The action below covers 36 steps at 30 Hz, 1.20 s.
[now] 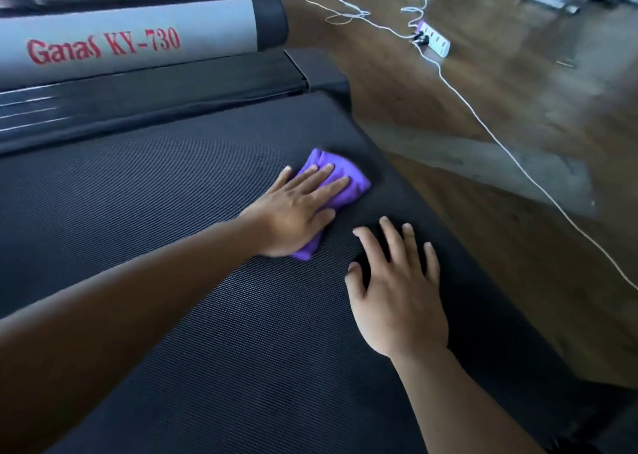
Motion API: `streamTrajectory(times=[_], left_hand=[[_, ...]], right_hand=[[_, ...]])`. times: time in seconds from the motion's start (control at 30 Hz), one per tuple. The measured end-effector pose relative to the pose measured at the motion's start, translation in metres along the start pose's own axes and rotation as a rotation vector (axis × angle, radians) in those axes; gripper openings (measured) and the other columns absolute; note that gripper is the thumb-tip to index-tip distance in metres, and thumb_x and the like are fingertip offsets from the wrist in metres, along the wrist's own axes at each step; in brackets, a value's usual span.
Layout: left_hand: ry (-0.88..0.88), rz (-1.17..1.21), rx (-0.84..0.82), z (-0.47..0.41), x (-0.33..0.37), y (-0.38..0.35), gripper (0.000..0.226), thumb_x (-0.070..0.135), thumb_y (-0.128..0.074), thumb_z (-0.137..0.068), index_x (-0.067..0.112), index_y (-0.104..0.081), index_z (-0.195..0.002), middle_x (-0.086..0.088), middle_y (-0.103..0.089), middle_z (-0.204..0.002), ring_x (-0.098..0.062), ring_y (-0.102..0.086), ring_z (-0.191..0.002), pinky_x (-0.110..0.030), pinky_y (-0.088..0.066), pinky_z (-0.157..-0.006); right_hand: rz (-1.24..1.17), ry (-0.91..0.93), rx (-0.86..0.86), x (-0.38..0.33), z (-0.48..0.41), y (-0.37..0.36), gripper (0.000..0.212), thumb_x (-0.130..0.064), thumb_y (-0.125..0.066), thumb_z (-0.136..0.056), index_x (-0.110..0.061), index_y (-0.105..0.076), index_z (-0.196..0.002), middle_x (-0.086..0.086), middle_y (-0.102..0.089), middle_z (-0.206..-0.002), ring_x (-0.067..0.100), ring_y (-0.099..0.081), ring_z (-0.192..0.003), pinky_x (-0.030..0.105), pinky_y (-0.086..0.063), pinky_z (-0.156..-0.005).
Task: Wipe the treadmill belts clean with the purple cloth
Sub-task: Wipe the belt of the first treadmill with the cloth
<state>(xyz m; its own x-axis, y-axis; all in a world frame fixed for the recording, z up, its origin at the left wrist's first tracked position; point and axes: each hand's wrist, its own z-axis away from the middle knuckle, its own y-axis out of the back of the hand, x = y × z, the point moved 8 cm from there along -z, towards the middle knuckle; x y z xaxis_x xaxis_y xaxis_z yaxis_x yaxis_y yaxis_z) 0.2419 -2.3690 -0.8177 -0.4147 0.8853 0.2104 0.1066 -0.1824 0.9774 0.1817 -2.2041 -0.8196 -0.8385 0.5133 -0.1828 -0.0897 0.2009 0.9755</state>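
Wood floor [448, 108] beside black ribbed treadmill belt [172, 212]. Folded purple cloth [352, 184] lies near belt's right edge, pinned under left hand [293, 208], fingers flat, not curled. Empty right hand [397, 288] splayed on belt. Cloth soft, light, likely bunches; best pressed palm-centre.

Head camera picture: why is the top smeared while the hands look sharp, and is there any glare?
In the head view, the red lettering and power strip are streaked by motion blur, while the left hand, purple cloth and right hand are crisper; in the same view a pale sheen lies on the wooden floor, and the wide lens bows the belt edge.
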Motion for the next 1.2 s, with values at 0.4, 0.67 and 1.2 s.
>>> streamTrajectory(times=[0.4,0.67,1.2], left_hand=[[0.375,0.017,0.068,-0.093,-0.122,0.025,0.055,0.04,-0.031,-0.101,0.033,-0.013,-0.153,-0.001,-0.004,-0.163,-0.019,-0.003,-0.149,-0.047,0.0,-0.119],[0.34,0.015,0.015,-0.135,-0.098,0.023,0.055,0.043,-0.027,-0.101,0.037,-0.01,-0.153,0.001,-0.001,-0.163,-0.02,0.001,-0.149,-0.044,0.004,-0.119],[0.088,0.031,0.017,-0.053,0.013,-0.002,0.055,0.036,-0.032,-0.102,0.036,-0.012,-0.153,0.002,-0.003,-0.163,-0.019,-0.001,-0.149,-0.046,-0.001,-0.119]], right_hand=[[-0.012,0.014,-0.005,0.0,0.001,-0.002,0.053,-0.046,-0.028,-0.095,-0.035,-0.035,-0.146,0.002,-0.026,-0.162,0.028,-0.017,-0.151,0.053,-0.012,-0.121],[-0.032,0.013,0.028,0.001,0.001,-0.001,0.052,-0.045,-0.032,-0.095,-0.034,-0.039,-0.145,0.003,-0.031,-0.16,0.029,-0.022,-0.149,0.054,-0.016,-0.12],[-0.091,0.012,0.006,0.002,0.002,0.004,0.055,-0.047,-0.029,-0.092,-0.034,-0.042,-0.144,0.002,-0.029,-0.16,0.029,-0.018,-0.15,0.049,-0.006,-0.122]])
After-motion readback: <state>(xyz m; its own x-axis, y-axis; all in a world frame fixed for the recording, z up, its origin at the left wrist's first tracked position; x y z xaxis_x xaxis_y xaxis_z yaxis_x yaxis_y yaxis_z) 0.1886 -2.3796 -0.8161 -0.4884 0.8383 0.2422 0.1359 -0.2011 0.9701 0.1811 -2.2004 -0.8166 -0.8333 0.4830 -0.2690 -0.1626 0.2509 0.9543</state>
